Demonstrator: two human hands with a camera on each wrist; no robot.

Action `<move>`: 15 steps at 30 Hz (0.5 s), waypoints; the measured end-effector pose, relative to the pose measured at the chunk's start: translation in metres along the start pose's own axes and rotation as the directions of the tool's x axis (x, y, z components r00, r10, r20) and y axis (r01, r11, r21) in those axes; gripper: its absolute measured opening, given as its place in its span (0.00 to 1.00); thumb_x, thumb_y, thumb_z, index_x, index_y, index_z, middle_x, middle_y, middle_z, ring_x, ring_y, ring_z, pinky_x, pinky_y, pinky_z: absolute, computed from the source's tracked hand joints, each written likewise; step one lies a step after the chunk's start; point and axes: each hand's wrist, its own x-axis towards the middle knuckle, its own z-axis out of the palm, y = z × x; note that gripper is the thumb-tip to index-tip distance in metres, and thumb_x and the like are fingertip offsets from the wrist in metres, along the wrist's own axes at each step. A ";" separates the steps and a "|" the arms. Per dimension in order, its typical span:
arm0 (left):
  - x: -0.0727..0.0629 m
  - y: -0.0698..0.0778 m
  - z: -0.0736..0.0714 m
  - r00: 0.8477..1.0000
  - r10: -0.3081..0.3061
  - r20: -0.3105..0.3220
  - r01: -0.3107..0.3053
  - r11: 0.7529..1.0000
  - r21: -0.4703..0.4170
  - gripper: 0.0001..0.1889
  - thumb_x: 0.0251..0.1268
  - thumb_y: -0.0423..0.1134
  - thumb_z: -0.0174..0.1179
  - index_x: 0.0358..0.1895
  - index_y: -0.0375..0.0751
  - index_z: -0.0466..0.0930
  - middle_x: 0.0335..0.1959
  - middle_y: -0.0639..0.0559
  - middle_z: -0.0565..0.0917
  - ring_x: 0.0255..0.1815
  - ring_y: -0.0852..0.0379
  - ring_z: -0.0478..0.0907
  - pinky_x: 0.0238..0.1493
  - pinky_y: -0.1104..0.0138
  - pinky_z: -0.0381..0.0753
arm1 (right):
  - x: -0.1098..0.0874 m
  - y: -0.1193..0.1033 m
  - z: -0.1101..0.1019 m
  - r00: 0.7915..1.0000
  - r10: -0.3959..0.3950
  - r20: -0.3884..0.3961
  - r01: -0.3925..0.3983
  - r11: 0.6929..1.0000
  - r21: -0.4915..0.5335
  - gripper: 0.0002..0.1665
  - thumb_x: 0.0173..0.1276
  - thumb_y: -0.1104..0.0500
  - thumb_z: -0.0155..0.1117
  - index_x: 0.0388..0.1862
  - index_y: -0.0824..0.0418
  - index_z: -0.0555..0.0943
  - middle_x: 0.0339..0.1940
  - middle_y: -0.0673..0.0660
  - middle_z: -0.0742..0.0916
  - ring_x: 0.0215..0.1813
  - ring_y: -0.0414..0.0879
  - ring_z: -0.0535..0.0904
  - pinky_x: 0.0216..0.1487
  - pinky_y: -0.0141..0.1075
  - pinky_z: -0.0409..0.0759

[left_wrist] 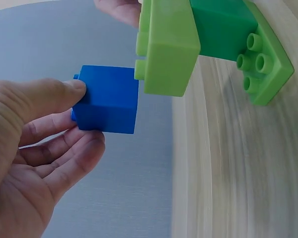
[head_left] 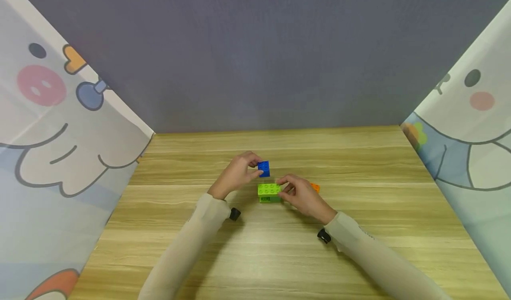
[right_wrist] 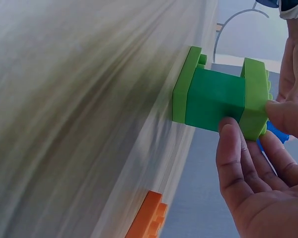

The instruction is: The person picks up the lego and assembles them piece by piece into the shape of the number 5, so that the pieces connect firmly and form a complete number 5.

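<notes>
My left hand [head_left: 238, 171] pinches a blue brick [left_wrist: 109, 99] between thumb and fingers, its studs facing the palm in the left wrist view. Just right of it and nearer the person is a stack of bricks on the table. A light green plate [right_wrist: 185, 91] forms its base, a dark green block [right_wrist: 216, 99] sits in the middle, and a longer light green brick [head_left: 268, 189] lies on top. My right hand [head_left: 301, 195] holds the stack's right end, thumb at the top brick and fingers against the side. The blue brick is raised near the top brick's level.
An orange brick [head_left: 315, 187] lies on the wooden table [head_left: 359, 158], partly hidden behind the right hand. A grey panel [head_left: 255, 60] stands along the far edge, and printed cloth walls [head_left: 60, 158] close both sides. Black devices [head_left: 235, 214] sit at the wrists.
</notes>
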 end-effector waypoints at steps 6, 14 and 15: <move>-0.006 0.001 -0.005 0.999 0.048 -0.012 -0.048 0.999 0.006 0.13 0.59 0.38 0.67 0.45 0.40 0.80 0.42 0.53 0.79 0.38 0.60 0.78 0.40 0.70 0.79 | 0.000 0.000 0.000 1.000 0.004 0.008 -0.004 1.000 0.016 0.15 0.64 0.61 0.66 0.50 0.56 0.78 0.40 0.53 0.82 0.35 0.41 0.79 0.29 0.33 0.80; -0.020 0.006 -0.011 0.998 0.060 -0.019 -0.060 0.998 -0.024 0.12 0.59 0.39 0.66 0.45 0.41 0.79 0.42 0.54 0.78 0.39 0.54 0.80 0.42 0.63 0.80 | 0.000 0.000 0.000 1.000 0.010 0.017 -0.011 0.999 0.047 0.16 0.64 0.62 0.66 0.50 0.57 0.78 0.39 0.54 0.82 0.34 0.43 0.80 0.28 0.33 0.81; -0.022 0.006 -0.011 0.998 0.062 -0.014 -0.063 0.998 -0.027 0.12 0.59 0.39 0.66 0.45 0.41 0.79 0.42 0.54 0.78 0.40 0.53 0.80 0.42 0.62 0.80 | 0.000 0.000 -0.001 1.000 0.011 0.016 -0.012 0.999 0.047 0.16 0.64 0.62 0.66 0.50 0.56 0.78 0.39 0.54 0.82 0.34 0.43 0.80 0.28 0.33 0.81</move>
